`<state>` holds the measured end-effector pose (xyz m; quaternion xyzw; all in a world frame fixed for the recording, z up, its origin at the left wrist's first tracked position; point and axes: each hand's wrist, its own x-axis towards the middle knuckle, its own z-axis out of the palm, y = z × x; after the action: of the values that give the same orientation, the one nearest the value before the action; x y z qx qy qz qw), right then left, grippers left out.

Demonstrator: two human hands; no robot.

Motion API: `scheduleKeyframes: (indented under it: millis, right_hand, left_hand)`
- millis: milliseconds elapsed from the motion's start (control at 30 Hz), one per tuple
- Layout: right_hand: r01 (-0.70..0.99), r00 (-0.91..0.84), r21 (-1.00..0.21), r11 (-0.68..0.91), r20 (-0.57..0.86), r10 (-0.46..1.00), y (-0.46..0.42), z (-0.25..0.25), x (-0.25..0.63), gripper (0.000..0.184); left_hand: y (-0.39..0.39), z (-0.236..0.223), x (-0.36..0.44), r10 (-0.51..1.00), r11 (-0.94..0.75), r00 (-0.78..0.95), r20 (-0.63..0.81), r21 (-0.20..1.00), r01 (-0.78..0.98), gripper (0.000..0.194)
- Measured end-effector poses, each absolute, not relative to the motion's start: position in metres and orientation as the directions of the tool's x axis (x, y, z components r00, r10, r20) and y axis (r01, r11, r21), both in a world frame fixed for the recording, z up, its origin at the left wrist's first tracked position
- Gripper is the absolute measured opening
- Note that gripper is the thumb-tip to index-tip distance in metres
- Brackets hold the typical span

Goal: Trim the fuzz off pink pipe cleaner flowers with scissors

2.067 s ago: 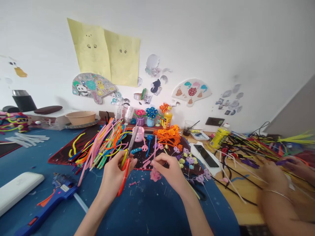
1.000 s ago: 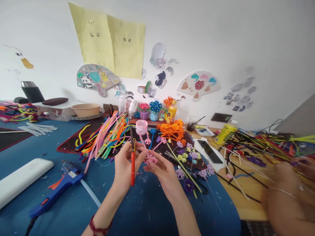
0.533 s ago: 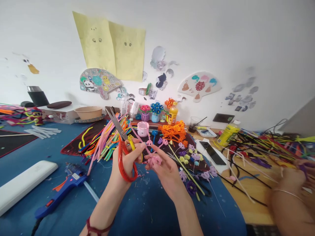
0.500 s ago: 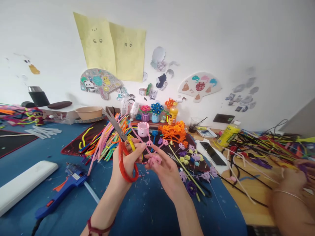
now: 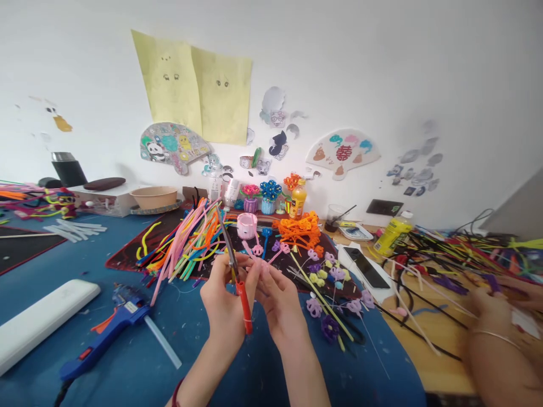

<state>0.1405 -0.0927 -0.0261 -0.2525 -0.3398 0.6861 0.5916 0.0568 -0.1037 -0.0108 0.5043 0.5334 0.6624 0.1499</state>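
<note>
My left hand is closed around red-handled scissors, held upright with the blades pointing up and away. My right hand sits right beside it, fingers pinched on a pink pipe-cleaner piece whose stem rises between both hands. Both hands hover above the blue table mat. Behind them lies a heap of coloured pipe cleaners on a dark mat.
A blue glue gun and a white flat case lie at the left. Small purple and yellow pipe-cleaner flowers, an orange pile, a phone and a yellow bottle are to the right. Another person's hand works at far right.
The scissors have swung from leaning left with the handle loop showing to upright and edge-on. My two hands have come closer together around the pink piece.
</note>
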Motion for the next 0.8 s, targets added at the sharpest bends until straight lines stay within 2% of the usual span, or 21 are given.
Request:
scheduleKeyframes:
  millis: [133, 233, 433, 667, 800]
  right_hand:
    - [-0.626, -0.135, -0.779, -0.035, 0.065, 0.989, -0.087, -0.027, 0.141, 0.045]
    - [-0.616, -0.165, -0.787, -0.006, 0.121, 0.979, -0.085, -0.031, 0.146, 0.043]
    - [-0.568, -0.225, -0.822, 0.025, 0.184, 0.957, -0.085, -0.033, 0.159, 0.041]
    - [-0.517, -0.309, -0.854, 0.054, 0.245, 0.919, -0.087, -0.028, 0.171, 0.039]
    - [-0.490, -0.334, -0.867, 0.087, 0.279, 0.900, -0.088, -0.025, 0.173, 0.045]
  left_hand:
    - [-0.107, -0.003, 0.056, 0.740, -0.385, -0.453, 0.497, 0.865, 0.321, 0.023]
    - [-0.109, 0.009, 0.053, 0.766, -0.370, -0.450, 0.458, 0.888, 0.274, 0.023]
    - [-0.106, 0.028, 0.046, 0.854, -0.335, -0.402, 0.330, 0.940, 0.060, 0.028]
    - [-0.097, 0.031, 0.041, 0.887, -0.332, -0.343, 0.308, 0.943, -0.012, 0.030]
    - [-0.094, 0.033, 0.044, 0.933, -0.272, -0.289, 0.217, 0.948, -0.166, 0.034]
